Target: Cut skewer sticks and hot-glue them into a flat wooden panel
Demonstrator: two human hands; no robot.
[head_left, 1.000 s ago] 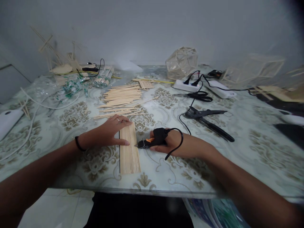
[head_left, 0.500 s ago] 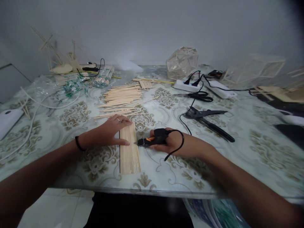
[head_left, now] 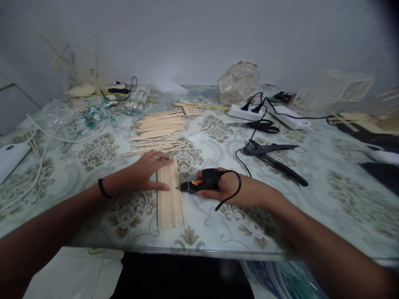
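Observation:
A flat panel of pale wooden sticks (head_left: pixel 170 207), laid side by side, rests on the table near its front edge. My left hand (head_left: pixel 151 171) lies over the panel's left side, its thumb stretched across the sticks and its fingertips at the far end. The thumb and fingers are spread apart. My right hand (head_left: pixel 229 187) is wrapped round a black hot glue gun (head_left: pixel 209 177) with an orange part and a cord. Its metal nozzle points left and meets the panel's right edge, or nearly so; I cannot tell if they touch.
Loose wooden sticks (head_left: pixel 162 124) lie beyond the panel. To the right are black-handled pliers (head_left: pixel 274 160), scissors (head_left: pixel 262 126) and a white power strip (head_left: pixel 245 112) with plugs. Stick frameworks (head_left: pixel 239 82) stand near the wall. A white cable (head_left: pixel 40 172) crosses the left side.

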